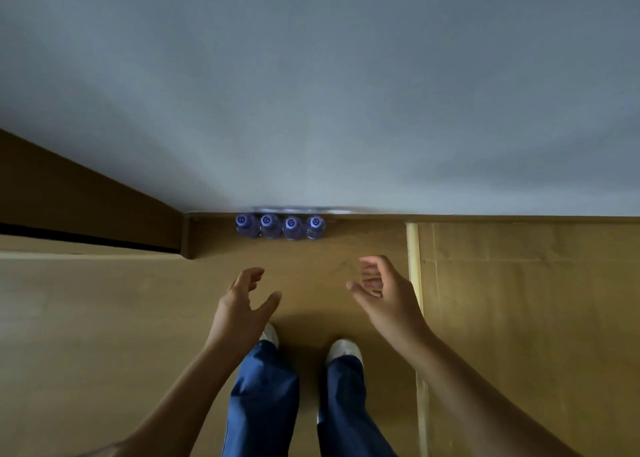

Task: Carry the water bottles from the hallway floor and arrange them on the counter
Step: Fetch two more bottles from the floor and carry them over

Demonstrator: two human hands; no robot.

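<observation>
Brown hallway floor (104, 318) at grey wall (311, 93) | four water bottles (280, 227) stood upright in a row against wall, ahead of both hands | left hand (242, 304), right hand (384, 294): fingers spread, nothing held, about equally near | counter not seen

Home hallway: wood floor (104, 318), plain wall (311, 93).

Four water bottles (280, 227); two hands; two shoes (344, 351).
</observation>
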